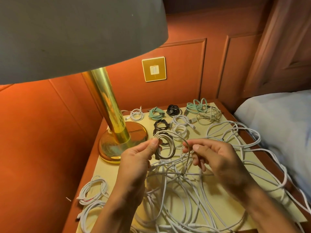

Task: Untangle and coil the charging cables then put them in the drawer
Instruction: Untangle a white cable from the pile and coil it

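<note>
Charging cables in a loose white tangle [185, 190] sprawl over the front and right of the nightstand [107, 167], with some strands trailing over its right edge beside the bed [277, 115]. A brass lamp [107, 105] stands at the back left. Above the tangle, the left hand [134, 158] pinches a half-wound coil [165, 145] at its left edge between thumb and forefinger. The right hand [217, 158] pinches the loose strand running off that coil, its other fingers curled under. Small finished bundles lie along the back, among them a teal bundle [156, 113] and a black bundle [174, 111]. More white coils [94, 190] rest at the front left corner.
</note>
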A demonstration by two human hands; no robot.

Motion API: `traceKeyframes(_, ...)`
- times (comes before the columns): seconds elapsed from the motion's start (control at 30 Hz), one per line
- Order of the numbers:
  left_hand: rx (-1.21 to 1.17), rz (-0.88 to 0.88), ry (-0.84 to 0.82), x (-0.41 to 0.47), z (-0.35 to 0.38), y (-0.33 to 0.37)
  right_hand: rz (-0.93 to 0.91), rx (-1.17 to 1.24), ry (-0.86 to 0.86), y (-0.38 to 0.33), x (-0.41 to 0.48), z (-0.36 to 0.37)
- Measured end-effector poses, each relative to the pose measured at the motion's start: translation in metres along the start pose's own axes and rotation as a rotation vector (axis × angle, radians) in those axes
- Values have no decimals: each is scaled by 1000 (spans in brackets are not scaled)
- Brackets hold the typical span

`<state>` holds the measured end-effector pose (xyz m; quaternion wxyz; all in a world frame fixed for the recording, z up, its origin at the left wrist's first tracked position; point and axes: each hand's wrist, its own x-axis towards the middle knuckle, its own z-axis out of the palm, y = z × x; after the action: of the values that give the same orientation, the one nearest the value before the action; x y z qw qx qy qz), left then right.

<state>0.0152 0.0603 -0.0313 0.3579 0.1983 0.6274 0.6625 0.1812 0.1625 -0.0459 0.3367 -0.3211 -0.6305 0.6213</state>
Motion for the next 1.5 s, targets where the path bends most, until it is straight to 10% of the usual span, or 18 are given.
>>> traceKeyframes(0.3, -76, -71, -61, 2, 1, -2, -74, -224, 11, 4, -2, 7)
traceKeyframes(0.47, -5, -92, -150, -1, 6, -7, 3, 261, 216, 5, 6, 8)
traceKeyframes(0.73, 1, -67, -211, -5, 15, -10, 194, 543, 41, 1, 3, 12)
traceKeyframes(1.17, -56, 65, -185, -4, 17, -14, 90, 197, -206, -3, -9, 23)
traceKeyframes(1.5, -30, 160, -108, 1, 12, -14, -59, -294, -75, 14, -6, 29)
